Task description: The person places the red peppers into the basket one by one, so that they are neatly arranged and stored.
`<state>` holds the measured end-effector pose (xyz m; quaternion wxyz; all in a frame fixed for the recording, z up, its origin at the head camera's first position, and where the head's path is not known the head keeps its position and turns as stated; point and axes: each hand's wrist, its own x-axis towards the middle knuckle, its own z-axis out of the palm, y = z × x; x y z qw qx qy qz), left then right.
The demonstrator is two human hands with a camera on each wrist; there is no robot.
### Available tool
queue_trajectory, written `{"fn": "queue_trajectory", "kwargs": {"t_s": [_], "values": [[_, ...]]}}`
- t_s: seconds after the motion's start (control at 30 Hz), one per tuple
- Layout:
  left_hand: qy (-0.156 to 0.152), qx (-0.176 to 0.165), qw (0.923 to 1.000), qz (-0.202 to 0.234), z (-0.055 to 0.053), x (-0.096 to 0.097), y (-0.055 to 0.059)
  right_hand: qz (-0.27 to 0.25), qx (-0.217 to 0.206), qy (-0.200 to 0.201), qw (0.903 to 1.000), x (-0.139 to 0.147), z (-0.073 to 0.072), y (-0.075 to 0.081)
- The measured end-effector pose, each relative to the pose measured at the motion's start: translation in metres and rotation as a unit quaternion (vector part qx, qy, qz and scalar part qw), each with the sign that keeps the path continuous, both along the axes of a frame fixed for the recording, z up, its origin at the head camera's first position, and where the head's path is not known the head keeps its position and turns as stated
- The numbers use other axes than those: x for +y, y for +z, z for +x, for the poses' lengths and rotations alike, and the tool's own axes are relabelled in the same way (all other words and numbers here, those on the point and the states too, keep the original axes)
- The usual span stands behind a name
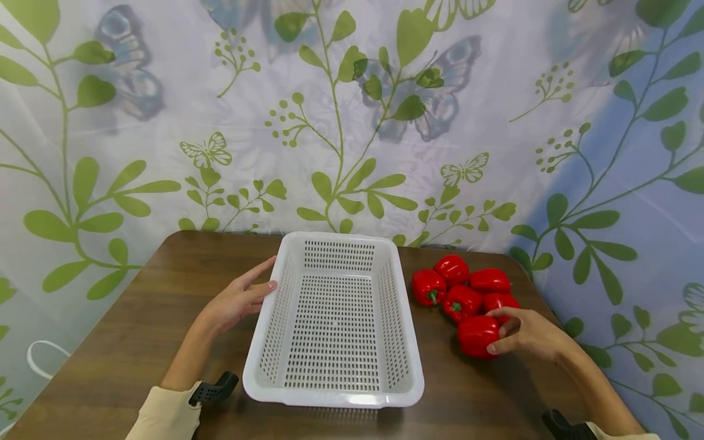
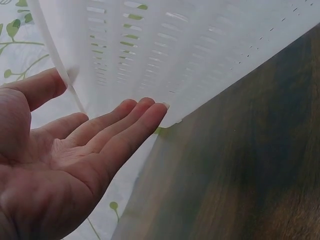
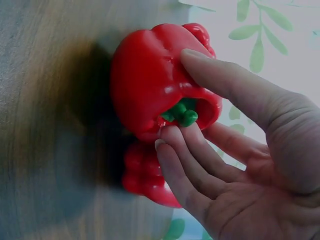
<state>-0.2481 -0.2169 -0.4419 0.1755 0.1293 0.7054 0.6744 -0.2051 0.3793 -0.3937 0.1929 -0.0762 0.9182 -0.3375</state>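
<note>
A white plastic basket [image 1: 337, 398] with slotted walls stands mid-table. My left hand [image 1: 236, 302] is at its left side, thumb at the rim and the other fingers [image 2: 132, 127] stretched out along the outer wall. To the right of the basket, my right hand [image 1: 530, 335] holds a red bell pepper [image 1: 477, 336] between thumb and fingers. In the right wrist view, the thumb lies on the side of this bell pepper [image 3: 145, 75], and the fingertips are at its stem end, by the green stem [image 3: 184, 114].
Several more red bell peppers [image 1: 462, 302] lie clustered just behind the held one, right of the basket. The brown wooden table [image 1: 132, 318] ends at the back against a leaf-and-butterfly curtain [image 1: 242, 110]. A white loop [image 1: 34, 360] hangs by the left edge.
</note>
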Motion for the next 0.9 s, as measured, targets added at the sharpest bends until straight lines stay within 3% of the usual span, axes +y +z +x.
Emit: {"fn": "queue_trajectory", "kwargs": {"t_s": [0.47,0.9], "values": [[-0.01,-0.003,0.9999,0.009,-0.001,-0.001,0.001,0.012,0.045,0.002,0.9989,-0.022,-0.003,0.027],[-0.014,0.009,0.9999,0.002,-0.001,-0.002,0.0,-0.016,0.065,-0.002,0.9978,-0.054,-0.016,0.037]]}}
